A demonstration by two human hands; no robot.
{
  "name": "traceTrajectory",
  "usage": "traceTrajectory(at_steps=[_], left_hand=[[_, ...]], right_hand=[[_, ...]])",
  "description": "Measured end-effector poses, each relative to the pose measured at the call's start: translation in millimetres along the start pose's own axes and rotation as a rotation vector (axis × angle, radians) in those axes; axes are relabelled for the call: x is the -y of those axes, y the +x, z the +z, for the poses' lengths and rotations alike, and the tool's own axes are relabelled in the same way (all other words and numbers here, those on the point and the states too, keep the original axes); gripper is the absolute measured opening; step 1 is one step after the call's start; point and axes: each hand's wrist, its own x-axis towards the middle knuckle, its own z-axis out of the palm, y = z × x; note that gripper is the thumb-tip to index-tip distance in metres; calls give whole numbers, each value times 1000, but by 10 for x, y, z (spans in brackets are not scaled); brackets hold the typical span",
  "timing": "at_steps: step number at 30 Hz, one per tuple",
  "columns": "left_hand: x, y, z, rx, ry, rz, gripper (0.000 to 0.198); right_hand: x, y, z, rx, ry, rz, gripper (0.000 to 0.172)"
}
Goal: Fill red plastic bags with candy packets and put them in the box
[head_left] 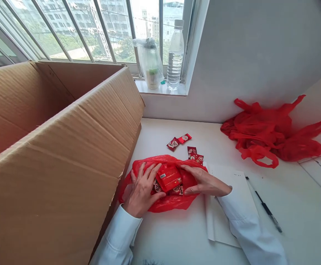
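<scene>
A red plastic bag [174, 204] lies with its mouth spread on the white table, and several small red printed packets [169, 177] show inside it. My left hand [143, 189] rests on the bag's left side, fingers apart and stretched over its edge toward the packets. On the right side, my right hand [204, 181] reaches into the mouth with thumb and fingers apart, beside the packets. Neither hand is closed on anything. Just behind the bag lie a pair of loose packets [173, 144] and a few more packets [196, 158].
A large open cardboard box [74, 169] stands close on the left. Crumpled red bags [271, 132] lie at the back right. Paper sheets [229, 224] and a pen [268, 209] are to the right. A water bottle [175, 59] and a bagged cup [152, 70] stand on the windowsill.
</scene>
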Motion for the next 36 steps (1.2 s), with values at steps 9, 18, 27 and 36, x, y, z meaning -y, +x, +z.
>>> traceTrajectory(at_steps=[9, 18, 27, 36], left_hand=[[-123, 15, 172, -82, -41, 159, 39], [29, -22, 90, -83, -137, -9, 67], [144, -40, 65, 4, 38, -15, 51], [193, -60, 37, 34, -129, 160, 7]], right_hand=[[68, -104, 76, -36, -286, 147, 66], [266, -75, 208, -73, -464, -14, 51], [207, -106, 52, -483, -409, 49, 28], [265, -101, 131, -788, -612, 84, 22]])
